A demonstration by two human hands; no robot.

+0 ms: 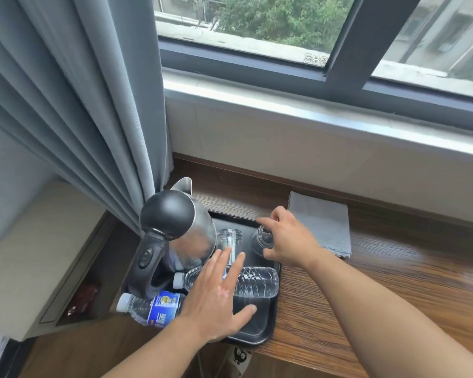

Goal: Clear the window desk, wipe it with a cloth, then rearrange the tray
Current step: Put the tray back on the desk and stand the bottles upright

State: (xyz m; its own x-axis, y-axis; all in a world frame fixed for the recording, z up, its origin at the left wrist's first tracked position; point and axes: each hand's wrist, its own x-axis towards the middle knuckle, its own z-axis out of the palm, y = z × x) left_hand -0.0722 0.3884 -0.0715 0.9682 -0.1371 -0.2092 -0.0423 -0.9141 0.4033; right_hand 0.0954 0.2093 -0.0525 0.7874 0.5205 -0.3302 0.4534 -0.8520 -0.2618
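Tray (260, 330) — right hand (290, 241) grip closed round glass (262, 238).

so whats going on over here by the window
A person is arranging a black tray on the wooden desk. The right hand grips a glass on the tray; the left hand lies open over two lying water bottles. A kettle and a second glass stand there too. A folded cloth lies beside the tray.
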